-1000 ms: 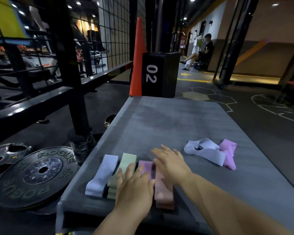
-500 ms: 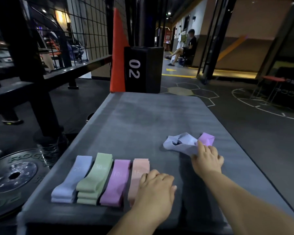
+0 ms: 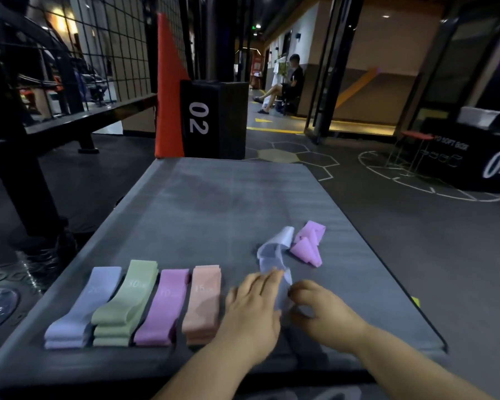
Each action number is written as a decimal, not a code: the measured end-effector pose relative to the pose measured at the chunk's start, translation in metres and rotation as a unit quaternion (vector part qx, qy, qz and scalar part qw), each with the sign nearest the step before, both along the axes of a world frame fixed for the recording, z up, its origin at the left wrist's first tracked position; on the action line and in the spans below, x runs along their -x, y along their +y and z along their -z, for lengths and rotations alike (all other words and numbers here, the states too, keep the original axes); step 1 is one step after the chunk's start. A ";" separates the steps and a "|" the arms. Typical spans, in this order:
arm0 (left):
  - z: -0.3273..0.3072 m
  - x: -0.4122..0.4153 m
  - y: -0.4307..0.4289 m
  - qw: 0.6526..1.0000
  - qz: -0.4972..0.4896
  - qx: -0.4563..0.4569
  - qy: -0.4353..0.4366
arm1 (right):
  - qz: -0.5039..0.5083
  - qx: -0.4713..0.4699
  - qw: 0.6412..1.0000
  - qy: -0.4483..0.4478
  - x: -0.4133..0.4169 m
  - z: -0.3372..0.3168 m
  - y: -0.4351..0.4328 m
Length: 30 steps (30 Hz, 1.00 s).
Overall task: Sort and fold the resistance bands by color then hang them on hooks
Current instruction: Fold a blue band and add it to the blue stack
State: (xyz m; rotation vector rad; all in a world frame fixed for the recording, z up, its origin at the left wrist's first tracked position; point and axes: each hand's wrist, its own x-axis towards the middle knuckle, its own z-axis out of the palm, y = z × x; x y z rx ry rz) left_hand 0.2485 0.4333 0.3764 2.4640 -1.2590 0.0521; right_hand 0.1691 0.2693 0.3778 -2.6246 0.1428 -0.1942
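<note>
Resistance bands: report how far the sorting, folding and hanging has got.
Done: four folded stacks lie side by side on the mat: lavender stack, green stack, pink stack, peach stack. In hand: the loose lavender band, with the left hand resting on it and the right hand pinching its near end. Left: the crumpled pink band beyond it is unfolded, and nothing is hung; no hooks are in view.

Open mat (image 3: 214, 203) ahead, folded bands (image 3: 124, 301) left
</note>
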 end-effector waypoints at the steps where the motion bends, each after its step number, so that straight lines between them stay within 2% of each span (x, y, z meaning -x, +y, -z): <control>1: -0.001 0.004 -0.002 0.999 0.031 -0.026 0.005 | -0.013 -0.025 1.000 0.012 0.013 -0.006 0.000; 5: 0.003 0.021 -0.006 0.990 0.093 -0.098 0.033 | 0.006 -0.092 0.994 0.050 0.061 -0.026 -0.016; 9: 0.005 0.035 -0.011 0.990 0.103 -0.090 0.020 | 0.085 -0.181 0.979 0.046 0.094 -0.028 -0.036; 14: -0.003 0.041 -0.013 0.989 0.106 -0.105 -0.004 | 0.173 -0.148 0.973 0.046 0.107 -0.018 -0.064; 18: -0.014 0.044 -0.014 0.992 0.082 -0.062 0.068 | 0.213 -0.059 0.973 0.073 0.102 -0.015 -0.082; 21: -0.017 0.043 -0.019 0.993 0.014 0.014 0.114 | 0.210 0.015 0.973 0.094 0.099 -0.015 -0.085; 26: -0.013 0.035 -0.024 0.989 -0.099 0.029 0.108 | 0.193 0.013 0.975 0.114 0.093 -0.010 -0.088; 30: -0.009 0.032 -0.024 0.988 -0.114 0.015 0.105 | 0.221 0.022 0.966 0.133 0.090 -0.011 -0.087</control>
